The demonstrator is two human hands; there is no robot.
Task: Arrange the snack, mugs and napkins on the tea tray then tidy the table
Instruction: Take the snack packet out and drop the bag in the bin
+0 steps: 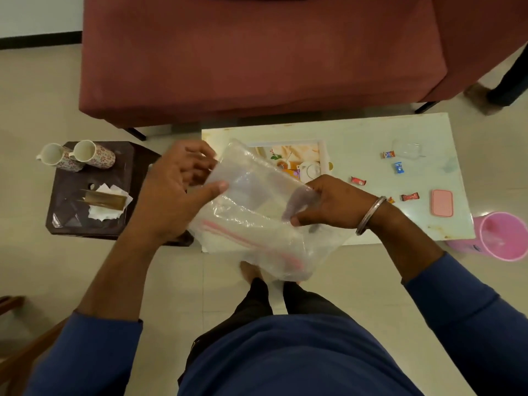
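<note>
A clear zip bag (pixel 251 218) with a red seal strip hangs in front of me, above the near edge of the pale table (pixel 357 132). My left hand (pixel 177 187) grips its upper left edge and my right hand (pixel 328 204) pinches its right side. Behind the bag lies the picture-printed tea tray (pixel 297 158), partly hidden. Several wrapped candies (pixel 358 181) are scattered on the table to the right. Two flowered mugs (pixel 83 155) stand on a dark stool (pixel 85 224) at the left, with white napkins (pixel 105 212) under a gold holder.
A pink lid (pixel 442 203) and a clear plastic container (pixel 407 149) lie on the table's right part. A pink bin (pixel 503 235) stands on the floor at the right. A maroon sofa (pixel 257 52) fills the space beyond the table. A person's leg (pixel 511 78) shows far right.
</note>
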